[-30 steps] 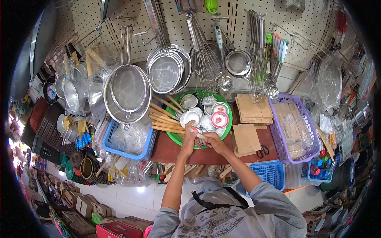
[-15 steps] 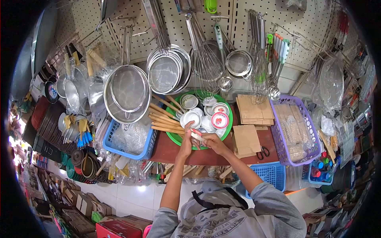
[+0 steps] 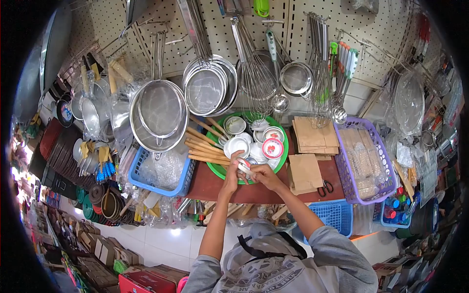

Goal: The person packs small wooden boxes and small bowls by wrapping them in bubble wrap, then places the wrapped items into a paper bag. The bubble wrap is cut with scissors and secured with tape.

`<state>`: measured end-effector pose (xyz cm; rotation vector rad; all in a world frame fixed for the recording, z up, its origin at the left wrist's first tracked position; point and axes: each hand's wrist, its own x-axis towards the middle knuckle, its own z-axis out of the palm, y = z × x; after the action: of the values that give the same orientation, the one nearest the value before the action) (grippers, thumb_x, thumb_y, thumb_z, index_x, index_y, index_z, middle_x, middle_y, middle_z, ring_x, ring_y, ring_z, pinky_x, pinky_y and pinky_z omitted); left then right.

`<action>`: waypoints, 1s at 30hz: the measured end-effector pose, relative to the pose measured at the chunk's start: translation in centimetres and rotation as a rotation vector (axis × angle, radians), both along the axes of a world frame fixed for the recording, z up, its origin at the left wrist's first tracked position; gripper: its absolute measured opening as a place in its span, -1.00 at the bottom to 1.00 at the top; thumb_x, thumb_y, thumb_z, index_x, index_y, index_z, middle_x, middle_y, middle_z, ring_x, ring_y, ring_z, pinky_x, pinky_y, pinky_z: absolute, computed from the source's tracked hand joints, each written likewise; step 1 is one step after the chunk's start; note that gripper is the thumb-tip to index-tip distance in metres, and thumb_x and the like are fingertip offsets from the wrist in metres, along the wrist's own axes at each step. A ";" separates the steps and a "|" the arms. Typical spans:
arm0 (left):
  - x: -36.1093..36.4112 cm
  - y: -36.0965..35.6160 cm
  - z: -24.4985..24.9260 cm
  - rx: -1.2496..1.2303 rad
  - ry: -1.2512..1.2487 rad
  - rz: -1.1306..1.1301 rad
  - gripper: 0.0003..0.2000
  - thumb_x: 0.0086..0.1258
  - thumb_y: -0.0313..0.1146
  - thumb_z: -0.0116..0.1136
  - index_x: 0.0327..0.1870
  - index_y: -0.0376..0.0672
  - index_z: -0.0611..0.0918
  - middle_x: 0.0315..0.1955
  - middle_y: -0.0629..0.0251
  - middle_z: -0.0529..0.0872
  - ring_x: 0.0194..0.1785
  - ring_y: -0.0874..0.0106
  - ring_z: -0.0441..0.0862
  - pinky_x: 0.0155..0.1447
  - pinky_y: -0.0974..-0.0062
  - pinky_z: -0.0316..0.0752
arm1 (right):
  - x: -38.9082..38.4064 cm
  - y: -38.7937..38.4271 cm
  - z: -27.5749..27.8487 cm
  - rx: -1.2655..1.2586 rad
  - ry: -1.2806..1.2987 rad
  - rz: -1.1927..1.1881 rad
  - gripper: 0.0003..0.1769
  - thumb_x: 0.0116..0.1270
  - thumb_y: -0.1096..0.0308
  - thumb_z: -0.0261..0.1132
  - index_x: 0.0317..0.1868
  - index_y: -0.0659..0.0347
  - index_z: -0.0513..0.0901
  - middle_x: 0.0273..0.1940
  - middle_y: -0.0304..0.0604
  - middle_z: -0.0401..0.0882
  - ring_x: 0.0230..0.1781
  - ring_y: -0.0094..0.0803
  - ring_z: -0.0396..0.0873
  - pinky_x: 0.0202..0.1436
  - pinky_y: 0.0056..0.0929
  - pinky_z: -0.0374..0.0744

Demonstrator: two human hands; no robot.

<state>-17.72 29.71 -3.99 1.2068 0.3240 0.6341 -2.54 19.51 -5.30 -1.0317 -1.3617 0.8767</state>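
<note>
Over the front of a round green tray (image 3: 212, 169), both my hands hold a small white dish (image 3: 244, 165) with a red mark. My left hand (image 3: 232, 177) is wrapped round its left side, and my right hand (image 3: 264, 177) grips its right edge with bent fingers. Behind them in the tray are several small white bowls (image 3: 237, 145) and a pink-rimmed bowl (image 3: 272, 148) with a red flower print. Wooden handles (image 3: 205, 151) lie across the tray's left side. My fingers partly hide the held dish.
A blue basket (image 3: 159, 187) with clear plastic stands left of the tray. To the right are brown cardboard pieces (image 3: 315, 136), scissors (image 3: 325, 188) and a purple basket (image 3: 362, 198). Strainers (image 3: 161, 115) and whisks (image 3: 256, 83) hang low over the table's back.
The dish has turned in my hands, from nearly edge-on to showing more of its round face. My hands stay in about the same place; the whole view shifts slightly.
</note>
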 end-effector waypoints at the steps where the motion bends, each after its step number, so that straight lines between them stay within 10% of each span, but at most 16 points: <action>1: 0.1 0.0 0.0 0.037 0.013 -0.002 -0.38 0.45 -0.01 0.06 0.45 -0.04 0.23 -0.09 0.23 0.43 -0.28 0.43 0.49 -0.49 0.54 0.61 | 0.1 0.3 -0.5 0.029 -0.021 -0.008 -0.73 0.33 0.29 0.12 -0.42 0.34 0.56 -0.51 -0.38 0.33 -0.54 -0.63 0.23 -0.48 -0.56 0.22; 4: 0.4 -0.6 0.0 0.518 0.131 0.233 -0.33 0.41 0.05 0.09 0.46 -0.03 0.22 0.04 0.20 0.37 -0.25 0.41 0.50 -0.47 0.52 0.62 | -0.1 0.6 -1.3 0.032 0.012 -0.062 -0.76 0.31 0.34 0.10 -0.41 0.34 0.55 -0.50 -0.35 0.37 -0.54 -0.62 0.25 -0.47 -0.56 0.23; 16: -0.1 0.4 -0.5 -0.009 0.051 -0.032 -0.31 0.37 0.09 0.14 0.43 -0.05 0.26 0.07 0.20 0.36 -0.21 0.39 0.52 -0.46 0.53 0.60 | -0.2 -0.4 1.1 -0.083 0.086 0.053 -0.71 0.32 0.28 0.07 -0.43 0.32 0.56 -0.55 -0.36 0.31 -0.59 -0.61 0.24 -0.52 -0.58 0.21; 21: 0.5 -0.4 0.0 0.786 0.168 0.340 -0.35 0.38 -0.03 0.15 0.43 -0.05 0.25 0.01 0.24 0.43 -0.14 0.33 0.56 -0.46 0.53 0.61 | -0.4 -0.4 0.8 -0.132 0.173 0.000 -0.71 0.34 0.25 0.05 -0.48 0.26 0.45 -0.55 -0.39 0.27 -0.57 -0.62 0.22 -0.49 -0.58 0.23; 30: -0.3 -0.6 1.1 0.077 0.020 0.051 -0.35 0.40 -0.06 0.09 0.45 -0.04 0.19 0.01 0.19 0.45 -0.17 0.35 0.55 -0.42 0.54 0.60 | -0.5 -0.2 0.6 -0.070 0.034 -0.041 -0.65 0.34 0.26 0.05 -0.23 0.41 0.62 -0.55 -0.37 0.33 -0.57 -0.65 0.22 -0.53 -0.58 0.21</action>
<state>-17.98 29.11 -2.87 1.2822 0.3512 0.6841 -3.08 19.35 -4.70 -1.0905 -1.2850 0.9123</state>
